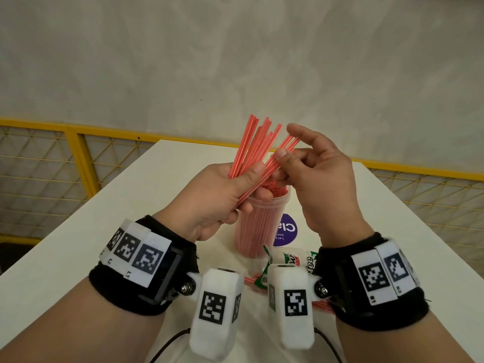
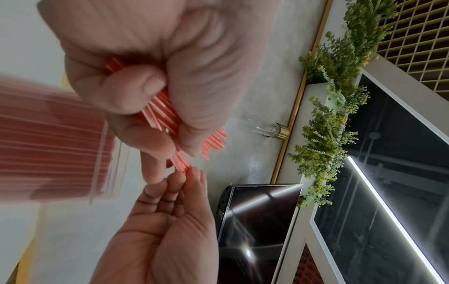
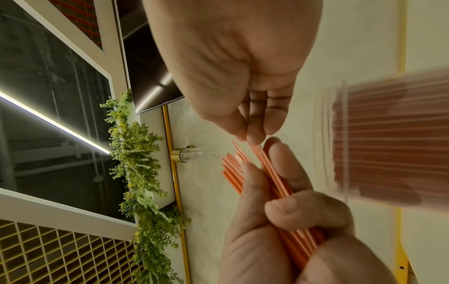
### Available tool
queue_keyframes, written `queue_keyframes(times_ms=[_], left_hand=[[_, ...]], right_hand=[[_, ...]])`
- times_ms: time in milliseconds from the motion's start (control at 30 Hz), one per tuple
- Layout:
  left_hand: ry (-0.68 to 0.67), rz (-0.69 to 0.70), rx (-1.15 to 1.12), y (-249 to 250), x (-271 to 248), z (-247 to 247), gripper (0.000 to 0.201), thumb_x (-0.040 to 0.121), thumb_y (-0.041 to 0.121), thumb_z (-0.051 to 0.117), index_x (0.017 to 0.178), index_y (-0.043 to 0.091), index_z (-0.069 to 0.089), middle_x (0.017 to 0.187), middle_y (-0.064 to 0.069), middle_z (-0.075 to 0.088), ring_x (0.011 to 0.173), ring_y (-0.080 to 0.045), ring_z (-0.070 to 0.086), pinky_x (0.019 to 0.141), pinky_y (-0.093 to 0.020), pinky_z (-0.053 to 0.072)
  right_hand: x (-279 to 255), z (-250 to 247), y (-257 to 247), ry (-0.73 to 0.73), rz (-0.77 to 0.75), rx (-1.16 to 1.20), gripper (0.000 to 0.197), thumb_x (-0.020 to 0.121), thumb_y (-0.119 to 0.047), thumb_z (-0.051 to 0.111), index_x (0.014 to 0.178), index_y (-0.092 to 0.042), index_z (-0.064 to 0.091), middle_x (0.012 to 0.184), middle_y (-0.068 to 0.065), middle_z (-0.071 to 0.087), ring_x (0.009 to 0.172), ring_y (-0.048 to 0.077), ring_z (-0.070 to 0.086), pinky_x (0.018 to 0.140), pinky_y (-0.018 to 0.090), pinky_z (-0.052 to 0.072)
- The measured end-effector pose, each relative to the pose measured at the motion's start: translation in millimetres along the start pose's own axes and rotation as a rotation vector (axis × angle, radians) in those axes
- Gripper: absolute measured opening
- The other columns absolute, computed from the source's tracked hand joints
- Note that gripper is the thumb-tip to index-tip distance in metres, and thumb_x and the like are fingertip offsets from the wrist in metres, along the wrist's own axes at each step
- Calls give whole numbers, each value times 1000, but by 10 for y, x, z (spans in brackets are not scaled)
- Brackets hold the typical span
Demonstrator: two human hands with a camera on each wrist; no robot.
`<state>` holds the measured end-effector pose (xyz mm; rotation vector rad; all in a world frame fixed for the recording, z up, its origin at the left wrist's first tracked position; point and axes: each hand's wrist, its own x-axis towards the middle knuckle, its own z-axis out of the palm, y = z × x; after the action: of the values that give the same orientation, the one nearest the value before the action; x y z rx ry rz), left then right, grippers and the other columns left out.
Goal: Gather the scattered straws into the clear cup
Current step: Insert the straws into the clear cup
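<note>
The left hand (image 1: 218, 195) is closed around a bundle of red straws (image 1: 255, 145), thumb pressed across them, the bundle fanning upward and away from the person. The right hand (image 1: 324, 179) pinches a few straws at the right edge of that bundle between thumb and middle fingers, with its index finger extended. Both hands are raised directly above the clear cup (image 1: 262, 224), which stands upright on the white bench (image 1: 104, 231) and is already packed with red straws up to its rim. The hands hide part of the cup mouth in the head view. Just to the right of the cup base lies a round purple sticker (image 1: 286, 231); its white lettering is upside down and only partly legible. Nearer the person, green-and-white sachets (image 1: 296, 259) lie on the bench, one showing the letters "ffee". More loose straws (image 1: 251, 280) lie beside the sachets, partly hidden by the wrist-worn cameras. A yellow mesh railing (image 1: 65, 158) runs behind the bench.
</note>
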<state>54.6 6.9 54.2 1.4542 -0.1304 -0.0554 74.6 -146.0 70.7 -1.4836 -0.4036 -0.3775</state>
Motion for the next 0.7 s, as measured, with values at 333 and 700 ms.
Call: queue_keyframes(times_ms=[333,700], left_hand=[[105,83,35,-4,-2,46,25,94,37,59,89,15,70,68,-3,70,46,-8,55,33,-16,29],[183,316,479,-127,57,27,14,100,36,47,97,32,60,94,14,73,41,-4,53,50,-19,48]], right_hand=[[-16,45,5,-52,10,10,26,92,-9,63,109,-24,50,65,6,70,50,15,64,50,23,51],[121,-249,32,402,-190,-100,28,92,-12,59,103,-33,45,69,-3,72,65,16,69,54,30,56]])
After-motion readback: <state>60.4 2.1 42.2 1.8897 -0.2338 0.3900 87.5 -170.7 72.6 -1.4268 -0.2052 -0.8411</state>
